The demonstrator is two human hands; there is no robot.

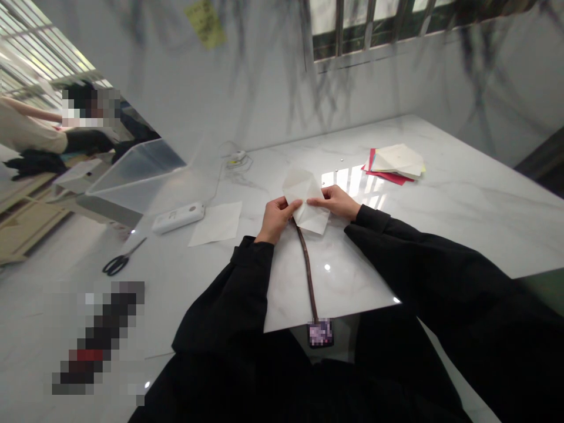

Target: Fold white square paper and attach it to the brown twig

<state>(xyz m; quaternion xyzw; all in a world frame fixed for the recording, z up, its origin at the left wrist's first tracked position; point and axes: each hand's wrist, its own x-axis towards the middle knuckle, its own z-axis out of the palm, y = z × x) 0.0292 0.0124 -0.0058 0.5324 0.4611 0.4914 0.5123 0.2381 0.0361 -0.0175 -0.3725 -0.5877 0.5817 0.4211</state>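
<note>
A folded sheet of white paper is held up over the white table, with creases and angled flaps showing. My left hand pinches its left side between thumb and fingers. On the right edge, my right hand grips the same paper, its thumb pressed toward the middle close to the left thumb. The fingers behind the paper are hidden. Below the paper a brown lanyard strap runs down to a small badge at the table's front edge.
Left of my hands lie a flat white sheet, a white power strip and black-handled scissors. A translucent plastic bin stands behind them. Coloured papers are stacked at the back right. Another person sits at far left.
</note>
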